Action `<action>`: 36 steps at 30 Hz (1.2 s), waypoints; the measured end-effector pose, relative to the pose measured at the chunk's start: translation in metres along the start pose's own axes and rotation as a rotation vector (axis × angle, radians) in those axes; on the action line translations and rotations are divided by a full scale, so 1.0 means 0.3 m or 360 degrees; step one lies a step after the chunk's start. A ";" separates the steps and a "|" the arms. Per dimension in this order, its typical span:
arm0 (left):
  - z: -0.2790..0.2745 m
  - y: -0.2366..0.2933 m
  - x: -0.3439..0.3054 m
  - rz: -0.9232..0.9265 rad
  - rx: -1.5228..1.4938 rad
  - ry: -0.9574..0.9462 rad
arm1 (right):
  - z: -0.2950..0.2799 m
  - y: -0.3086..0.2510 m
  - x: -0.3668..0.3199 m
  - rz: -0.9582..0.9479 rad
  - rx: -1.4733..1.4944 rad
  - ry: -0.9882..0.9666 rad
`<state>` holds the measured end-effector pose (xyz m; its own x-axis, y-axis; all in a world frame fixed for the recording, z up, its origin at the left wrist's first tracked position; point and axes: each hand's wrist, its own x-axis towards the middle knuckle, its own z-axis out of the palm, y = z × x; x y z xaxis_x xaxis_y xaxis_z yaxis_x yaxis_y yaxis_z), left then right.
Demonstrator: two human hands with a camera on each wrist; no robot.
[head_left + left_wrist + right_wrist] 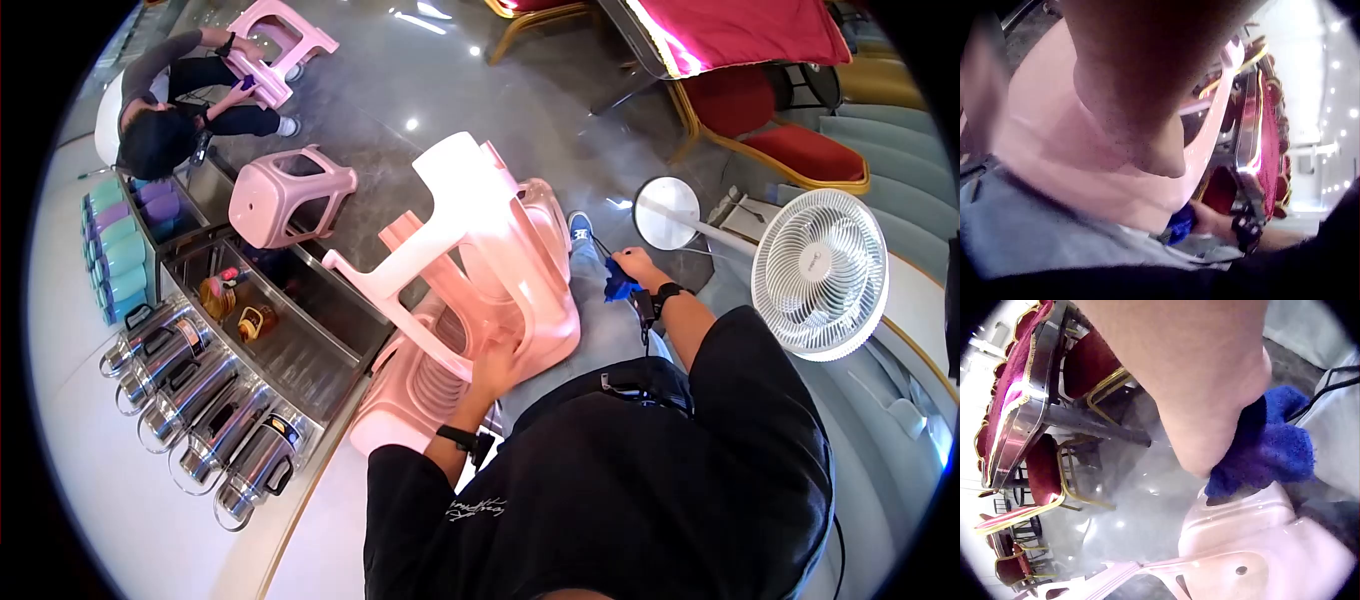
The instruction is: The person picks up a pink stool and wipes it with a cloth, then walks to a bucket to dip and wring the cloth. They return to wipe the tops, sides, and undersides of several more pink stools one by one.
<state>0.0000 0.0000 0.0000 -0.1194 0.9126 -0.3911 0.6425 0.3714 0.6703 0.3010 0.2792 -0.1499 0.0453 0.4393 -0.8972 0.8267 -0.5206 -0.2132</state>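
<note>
A pink plastic stool (545,300) lies tilted against my lap, its legs pointing up and away. My left hand (495,368) holds it at the side of the seat; in the left wrist view the thumb side lies along the smooth pink surface (1054,119), and the other fingers are hidden. Over my right thigh, my right hand (640,268) grips a bunched blue cloth (619,284). The right wrist view shows the cloth (1266,447) hanging from under the hand, close above pink plastic. Another pink stool (385,415) stands at my left, partly covered by the tilted one.
A pedestal fan (820,275) stands at my right. On the left, a metal counter (300,365) carries steel jugs (262,465) and cups (122,268). Another pink stool (265,205) sits beyond. A seated person (165,130) handles a pink stool (275,50). Red chairs (740,110) are behind.
</note>
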 end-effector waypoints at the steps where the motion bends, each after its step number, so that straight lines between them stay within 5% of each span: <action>1: 0.003 0.006 -0.029 0.0113 0.0146 0.0077 | 0.001 -0.005 -0.008 -0.0007 -0.0058 -0.0004; 2: 0.004 0.002 -0.041 0.0226 0.0294 0.0155 | 0.007 -0.012 -0.016 -0.0015 -0.0114 -0.0011; 5: -0.093 0.100 -0.005 -0.0243 0.0236 0.0096 | -0.035 -0.011 -0.017 -0.0126 0.0013 0.0002; 8: -0.341 0.129 0.099 -0.0220 0.0091 0.0684 | -0.057 -0.038 -0.017 -0.0282 -0.0123 -0.0058; 9: -0.442 0.080 0.105 -0.0358 0.0242 0.0644 | -0.050 -0.049 -0.023 -0.0332 -0.0096 -0.0089; 11: -0.700 0.206 0.100 -0.0584 -0.0554 0.0635 | -0.027 -0.084 -0.020 -0.0439 -0.0046 -0.0156; 13: -0.862 0.209 0.036 -0.0605 -0.1250 0.0723 | -0.049 -0.166 -0.087 -0.0731 0.0007 -0.0661; 17: -1.051 0.275 -0.028 -0.0737 -0.1396 0.0753 | -0.156 -0.403 -0.412 -0.1086 0.0515 -0.1685; 21: -0.988 0.204 -0.028 -0.0811 -0.1616 0.0862 | -0.297 -0.587 -0.682 -0.0872 0.0888 -0.2189; 23: -0.917 0.114 -0.003 -0.0861 -0.1759 0.0891 | -0.312 -0.612 -0.714 -0.1045 0.0879 -0.2156; 29: -0.598 -0.252 0.141 -0.0999 -0.2122 0.0800 | -0.203 -0.530 -0.539 -0.0703 0.0336 -0.1867; 31: -0.447 -0.403 0.139 -0.0905 -0.1721 0.0523 | -0.176 -0.533 -0.547 -0.0504 0.0456 -0.1909; 32: -0.357 -0.473 0.150 -0.0981 -0.2093 0.0548 | -0.159 -0.541 -0.553 -0.0408 0.0450 -0.1805; 33: -0.274 -0.492 0.168 -0.1059 -0.2474 0.0573 | -0.149 -0.547 -0.557 -0.0304 0.0436 -0.1699; 36: -0.341 -0.231 0.237 -0.1362 -0.2424 0.0551 | -0.081 -0.513 -0.451 -0.0284 0.0378 -0.1471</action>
<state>-0.1306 0.0566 -0.0098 -0.2798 0.3147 -0.9070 -0.8554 0.3472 0.3843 0.1811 0.3177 0.0136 -0.6120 -0.1695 -0.7725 0.6395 -0.6807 -0.3573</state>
